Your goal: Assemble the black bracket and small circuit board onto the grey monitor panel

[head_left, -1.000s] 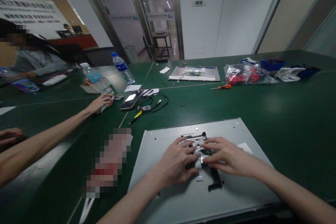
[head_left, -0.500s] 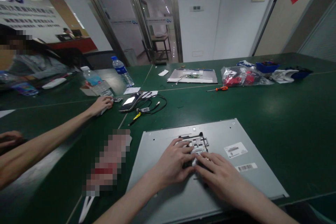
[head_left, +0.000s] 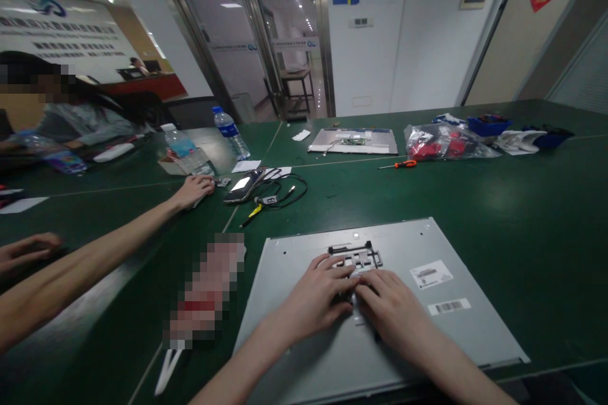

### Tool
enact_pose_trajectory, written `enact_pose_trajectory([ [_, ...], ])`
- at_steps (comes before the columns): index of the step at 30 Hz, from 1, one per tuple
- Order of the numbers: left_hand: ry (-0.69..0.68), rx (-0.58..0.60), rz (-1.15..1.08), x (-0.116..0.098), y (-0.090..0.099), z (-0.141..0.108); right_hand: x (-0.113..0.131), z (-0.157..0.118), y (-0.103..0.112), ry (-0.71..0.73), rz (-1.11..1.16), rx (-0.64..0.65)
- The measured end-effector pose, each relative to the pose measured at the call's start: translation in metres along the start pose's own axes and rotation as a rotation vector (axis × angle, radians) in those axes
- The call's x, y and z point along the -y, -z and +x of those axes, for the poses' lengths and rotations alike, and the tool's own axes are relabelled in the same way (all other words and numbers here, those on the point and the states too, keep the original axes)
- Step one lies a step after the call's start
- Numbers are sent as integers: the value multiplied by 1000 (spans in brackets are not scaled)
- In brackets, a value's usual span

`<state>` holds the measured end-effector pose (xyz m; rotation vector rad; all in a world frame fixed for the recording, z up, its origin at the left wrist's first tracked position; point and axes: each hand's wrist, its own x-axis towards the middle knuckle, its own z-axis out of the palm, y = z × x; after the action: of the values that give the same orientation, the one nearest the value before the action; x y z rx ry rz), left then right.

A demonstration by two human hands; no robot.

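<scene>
A large grey metal panel (head_left: 304, 278) lies flat on the green table before me, with cutouts and a black-edged bracket (head_left: 354, 247) near its middle. My left hand (head_left: 325, 294) rests on the panel just below the bracket, its fingers bent around a small dark part that is mostly hidden. Against its fingertips, from the right side, my right hand (head_left: 392, 304) is curled with the fingers close together. What the two hands pinch between them cannot be made out. A small clear or whitish piece (head_left: 358, 316) shows beneath the right fingers.
Left of the panel lies a blurred-out pinkish item (head_left: 209, 291) with a white strap. Beyond are a handheld device (head_left: 244, 185), black cables (head_left: 285, 199), an orange screwdriver (head_left: 403, 164), a circuit-board panel (head_left: 354, 141) and a plastic bag (head_left: 449, 142). Another person's arm (head_left: 118, 234) reaches in from the left.
My right hand's fingers have curled in more over the middle of the panel; the left hand stays nearly in place. The whole view has shifted slightly.
</scene>
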<state>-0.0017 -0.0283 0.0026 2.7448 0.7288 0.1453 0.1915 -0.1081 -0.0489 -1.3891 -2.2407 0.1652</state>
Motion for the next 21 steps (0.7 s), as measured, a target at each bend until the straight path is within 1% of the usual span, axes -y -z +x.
enact_pose_trajectory([
  [6,67,3,108,-16,-1,-10,7,3,2,-23,-8,22],
  [11,177,9,192,-34,-2,-20,7,3,-2,-29,32,24],
  [14,195,-20,204,-42,-7,-25,8,1,-4,-36,46,14],
  [16,199,-56,203,-45,-15,-28,8,1,-5,-34,50,14],
  [17,213,-93,199,-46,-20,-29,8,1,-5,-31,51,15],
  [21,212,-299,162,-47,-39,-33,8,1,-4,-25,51,16],
])
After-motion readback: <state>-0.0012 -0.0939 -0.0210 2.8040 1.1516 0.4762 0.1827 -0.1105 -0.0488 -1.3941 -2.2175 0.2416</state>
